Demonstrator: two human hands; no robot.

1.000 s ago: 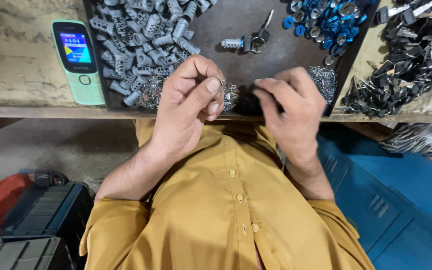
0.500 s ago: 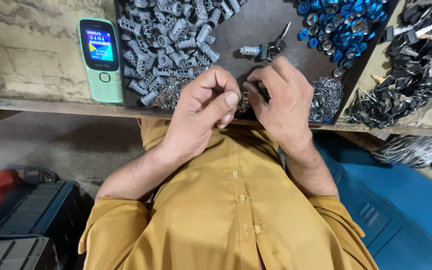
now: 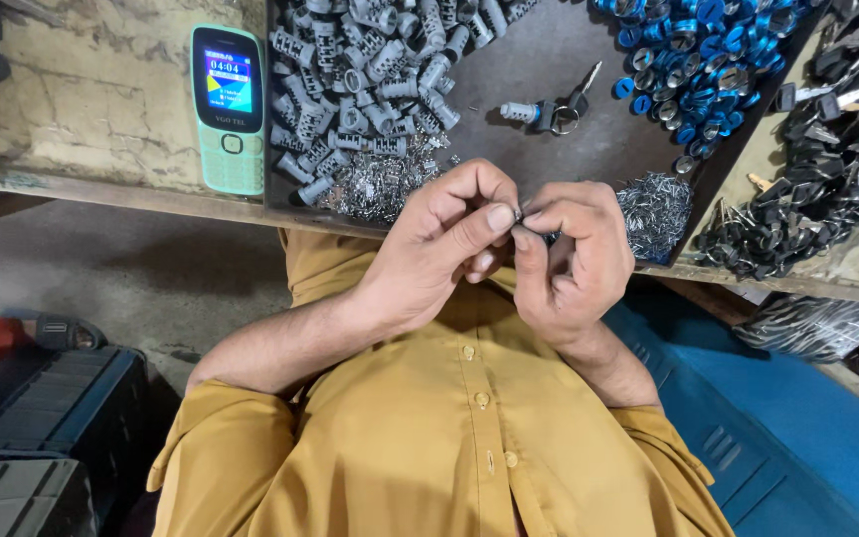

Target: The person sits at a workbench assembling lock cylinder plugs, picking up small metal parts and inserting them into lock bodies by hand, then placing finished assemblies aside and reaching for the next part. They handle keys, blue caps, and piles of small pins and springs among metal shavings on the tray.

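Head view: looking down over a mustard-yellow shirt (image 3: 429, 447) to the edge of a workbench (image 3: 101, 119).
Left hand (image 3: 439, 244): curled, thumb and forefinger pinched together on a small metal part (image 3: 521, 214); the part is mostly hidden, so its shape cannot be told.
Right hand (image 3: 574, 259): curled, fingertips pressed against the same small metal part from the other side; both hands meet thumb to thumb.
Position of the part: held between the two hands just in front of the chest, over the near edge of the dark tray (image 3: 589, 139).
Tray contents, left: heap of grey metal cylinders (image 3: 370, 75), with a patch of tiny silvery pins (image 3: 380, 184) just beside them at the near rim.
Tray contents, centre: one cylinder with a key (image 3: 549, 109) lying alone on bare tray floor.
Tray contents, right: pile of blue ring-shaped pieces (image 3: 693, 60) at the far corner; a second patch of silvery pins (image 3: 653, 204) near the right hand.
Right of tray: large heap of black-headed keys (image 3: 812, 169) on the bench.
Left of tray: mint-green keypad phone (image 3: 228, 109), screen lit, lying flat on the bench.
Below the bench: black crate (image 3: 42, 408) at lower left, blue surface (image 3: 777, 418) at lower right.
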